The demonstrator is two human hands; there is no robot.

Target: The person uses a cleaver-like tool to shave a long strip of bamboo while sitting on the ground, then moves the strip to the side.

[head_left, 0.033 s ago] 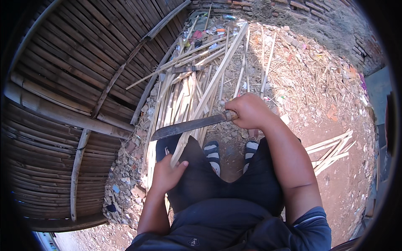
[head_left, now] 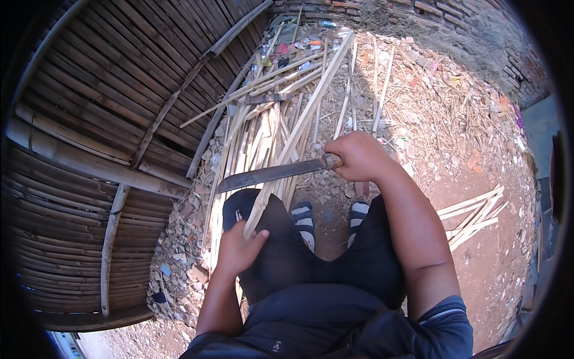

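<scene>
My left hand is closed around the near end of a long, pale bamboo strip. From beside my left knee, the strip slants away to the far ground, up and to the right. In my right hand is the wooden handle of a machete, gripped above the gap between my knees. Its dark, broad blade points left and crosses over the strip, beyond my left hand. Whether the blade touches the strip, I cannot tell.
More pale strips lie piled at the far left, with a short dark piece of wood across them. Several strips rest on the dirt at right. A slatted bamboo wall stands at left, a brick wall at the far end.
The machete and my right hand have risen slightly, the blade moving a little away from my body. My left hand and the strip have stayed put.
</scene>
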